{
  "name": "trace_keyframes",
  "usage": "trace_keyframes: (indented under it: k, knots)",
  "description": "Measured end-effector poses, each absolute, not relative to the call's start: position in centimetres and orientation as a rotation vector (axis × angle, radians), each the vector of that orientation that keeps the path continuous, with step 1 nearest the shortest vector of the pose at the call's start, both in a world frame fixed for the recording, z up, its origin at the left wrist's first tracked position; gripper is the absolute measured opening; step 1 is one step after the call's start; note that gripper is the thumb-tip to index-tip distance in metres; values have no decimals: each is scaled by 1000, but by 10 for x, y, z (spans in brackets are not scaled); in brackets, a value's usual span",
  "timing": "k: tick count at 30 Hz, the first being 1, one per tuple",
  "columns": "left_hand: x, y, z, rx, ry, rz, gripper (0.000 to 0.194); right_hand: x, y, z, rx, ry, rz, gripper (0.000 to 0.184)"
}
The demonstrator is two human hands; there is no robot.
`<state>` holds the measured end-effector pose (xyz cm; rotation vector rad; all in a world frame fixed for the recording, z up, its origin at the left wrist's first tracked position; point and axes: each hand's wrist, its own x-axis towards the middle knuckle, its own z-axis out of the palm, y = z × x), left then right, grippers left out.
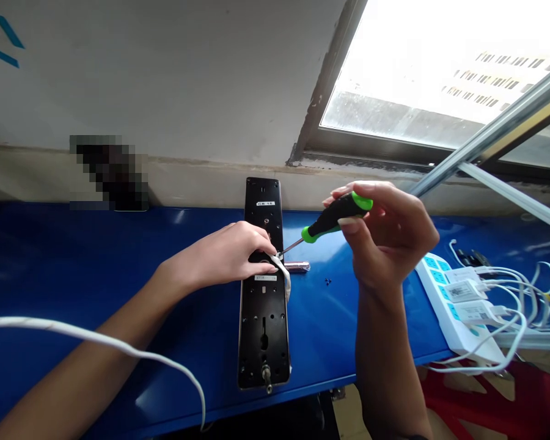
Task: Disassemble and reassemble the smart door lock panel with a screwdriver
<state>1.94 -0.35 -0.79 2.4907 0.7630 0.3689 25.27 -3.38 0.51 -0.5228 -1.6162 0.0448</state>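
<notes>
A long black metal plate [263, 305] with holes and small white labels lies lengthwise on the blue table. My left hand [233, 252] rests across its middle, with thumb and fingertips closed around the end of a white strip [282, 275] that hangs over the plate's right side. Raised to the right, my right hand [387, 235] grips a black and green screwdriver [334, 215] by its handle. The screwdriver slants down to the left, and its tip meets the plate close to my left fingertips. The exact contact point is too small to make out.
Several tiny dark screws [328, 282] lie right of the plate, below a shiny pinkish cylinder [297, 267] partly hidden by it. A white power strip [458, 318] with chargers and white cables [517, 293] is at the right. Another white cable [96, 335] crosses my left forearm.
</notes>
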Motion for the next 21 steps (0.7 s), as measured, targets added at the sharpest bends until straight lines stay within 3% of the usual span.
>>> trace_keyframes:
  k: [3,9,15,21]
  knots:
    - [19,-4,-9,2492,762,375,20,252,-33,6,-587,-1599,-33,36]
    - [20,-5,-9,2497,750,409,19,244,-41,9,-601,-1690,182,38]
    - [21,-7,-7,2491,766,396,20,242,-39,8,-615,-1600,-62,32]
    - [20,-6,-8,2480,772,400,19,236,-47,10,-662,-1728,146,40]
